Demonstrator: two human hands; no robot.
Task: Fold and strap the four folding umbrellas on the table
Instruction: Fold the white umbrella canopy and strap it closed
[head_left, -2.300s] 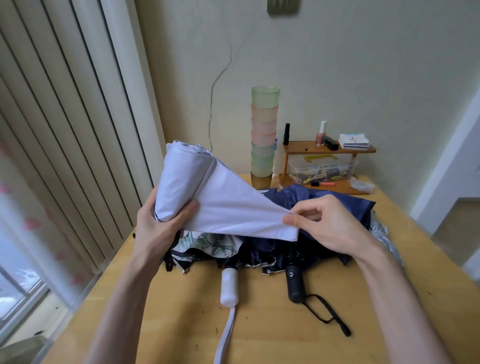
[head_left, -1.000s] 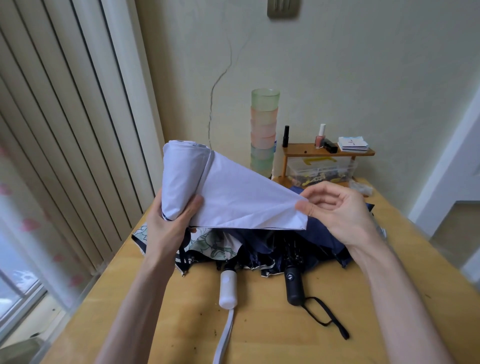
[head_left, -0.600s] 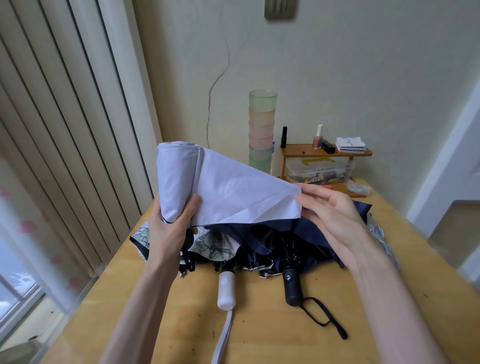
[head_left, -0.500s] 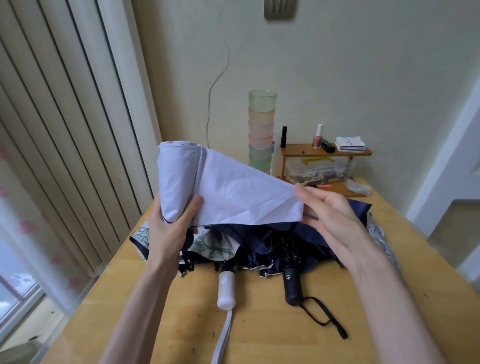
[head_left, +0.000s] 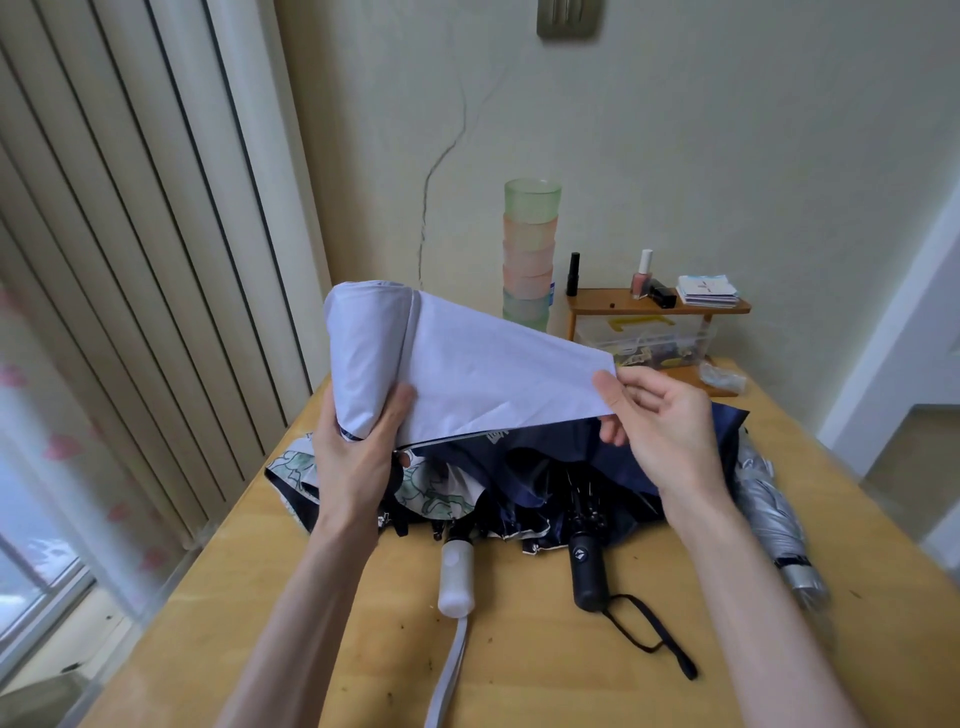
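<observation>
Centre of frame: gripping rolled end of lavender umbrella (head_left: 467, 374) with left hand (head_left: 358, 462), pinching its loose canopy corner with right hand (head_left: 660, 431), hands apart, holding it above other umbrellas (head_left: 571, 467) on table (head_left: 519, 675).

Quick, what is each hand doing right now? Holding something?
Left hand: closed round the rolled part of the pale umbrella.
Right hand: pinching the corner of that umbrella's loose flap.
</observation>
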